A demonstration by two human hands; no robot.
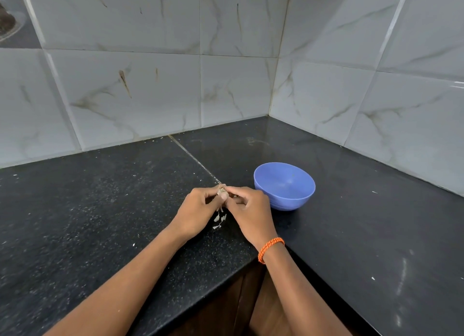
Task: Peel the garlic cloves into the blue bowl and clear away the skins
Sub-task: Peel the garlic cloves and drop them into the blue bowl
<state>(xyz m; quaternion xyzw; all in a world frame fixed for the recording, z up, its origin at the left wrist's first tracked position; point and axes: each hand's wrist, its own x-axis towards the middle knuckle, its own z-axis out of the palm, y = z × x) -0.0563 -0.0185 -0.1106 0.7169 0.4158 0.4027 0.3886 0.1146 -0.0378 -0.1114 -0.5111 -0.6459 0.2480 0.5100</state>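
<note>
A small piece of garlic (222, 191) with dry root fibres sits between my two hands above the black counter. My left hand (198, 211) pinches it from the left, thumb up against it. My right hand (247, 206), with an orange thread band on the wrist, pinches it from the right with its fingertips. Most of the garlic is hidden by my fingers. A few pale skin scraps (220, 220) lie on the counter just below my hands. The blue bowl (284, 185) stands upright to the right of my hands and looks bare inside.
The black granite counter (100, 210) wraps around an inner corner, with grey marble-patterned wall tiles (150, 84) behind and at right. Its front edge drops to a dark cabinet (226, 310) under my forearms. Tiny white flecks dot the counter.
</note>
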